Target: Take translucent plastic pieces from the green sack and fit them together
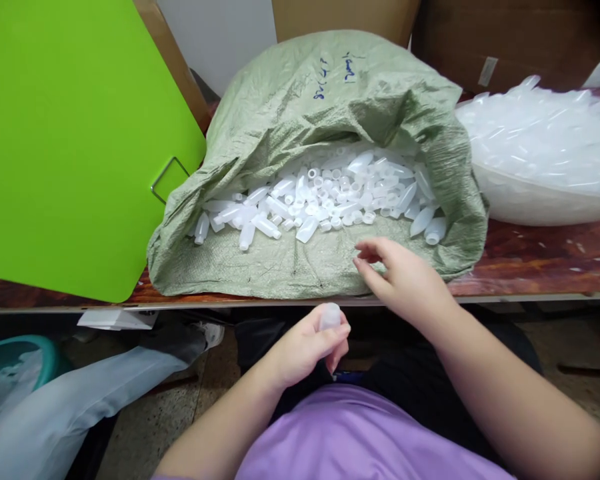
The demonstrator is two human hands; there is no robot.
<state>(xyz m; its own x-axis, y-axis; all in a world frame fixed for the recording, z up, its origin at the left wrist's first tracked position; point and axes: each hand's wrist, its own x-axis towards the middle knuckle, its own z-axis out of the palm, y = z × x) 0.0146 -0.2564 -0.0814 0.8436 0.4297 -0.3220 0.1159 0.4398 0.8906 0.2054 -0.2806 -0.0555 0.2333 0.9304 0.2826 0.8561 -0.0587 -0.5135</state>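
Note:
My left hand [313, 343] is closed around a small translucent white plastic bottle [330, 316], held low in front of the table edge. Over the front lip of the sack, my right hand [397, 273] hovers with thumb and fingers apart and nothing between them. Just beyond it lies the open mouth of a pale green woven sack [260, 267]. Many loose white plastic bottles [307, 229] spill out inside the mouth, some on their sides, others showing their round necks.
A bright green board [75, 147] with a wire handle [170, 179] stands at the left. To the right sits a heaped white container [540, 200] of translucent pieces. Cardboard boxes [520, 40] line the back. Another person's leg [95, 393] and a teal tub [50, 357] are at lower left.

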